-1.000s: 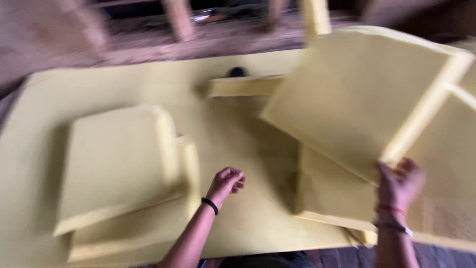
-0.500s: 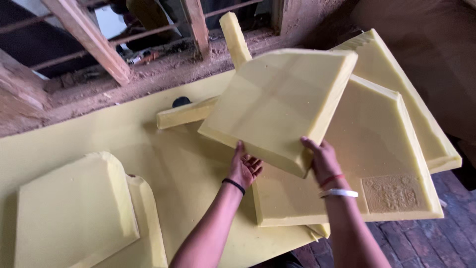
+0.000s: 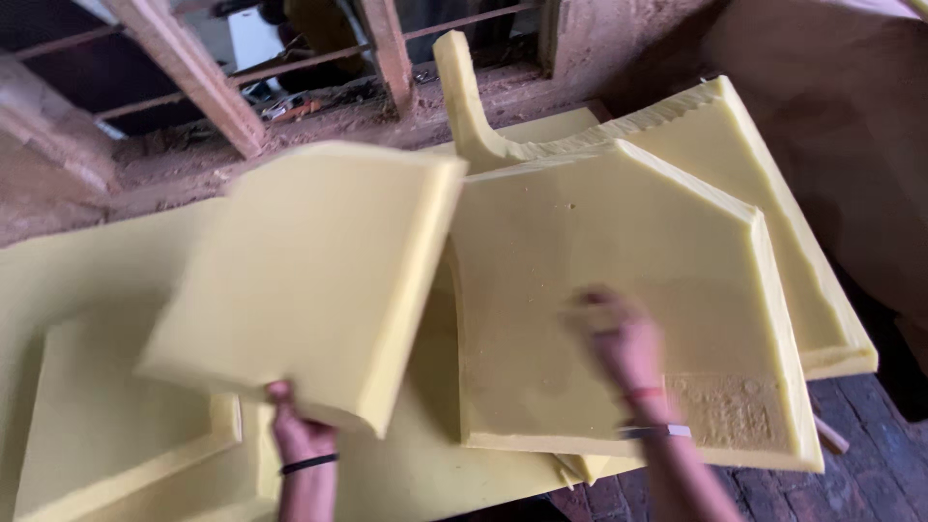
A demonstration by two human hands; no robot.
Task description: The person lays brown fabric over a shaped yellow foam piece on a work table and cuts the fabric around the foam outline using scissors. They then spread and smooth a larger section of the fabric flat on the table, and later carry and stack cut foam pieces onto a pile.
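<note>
- Held pad [image 3: 309, 280]: thick yellow foam, raised off the sheet, tilted, upper edge near the window frame [image 3: 193, 82], lower edge down at the left hand; blurred by motion.
- Left hand [image 3: 300, 435]: closed on the pad's lower edge, fingers under it, thumb side hidden; black band on the wrist; sole support of the pad.
- Right hand [image 3: 623, 343]: blurred, over the right stack, apart from the held pad; grips nothing visible; open or curled cannot be told; pale bangle and red thread on the wrist.
- Key relation: pad lies up and away from the left hand, directly above it; long axis runs from lower left to upper right, roughly away from the body; left hand touching, right hand well apart to the right.
- Right stack [image 3: 619, 251]: flat five-sided pads, point toward the window, top one just beside the held pad's right edge; larger pad [image 3: 773, 174] beneath it, jutting right.
- Left stack [image 3: 106, 425]: similar pads lying flat, partly under the held pad's lower corner, below and left of the left hand.
- Base sheet [image 3: 58, 280]: wide yellow foam under both stacks.
- Curved strip [image 3: 464, 97]: stands up behind the right stack.
</note>
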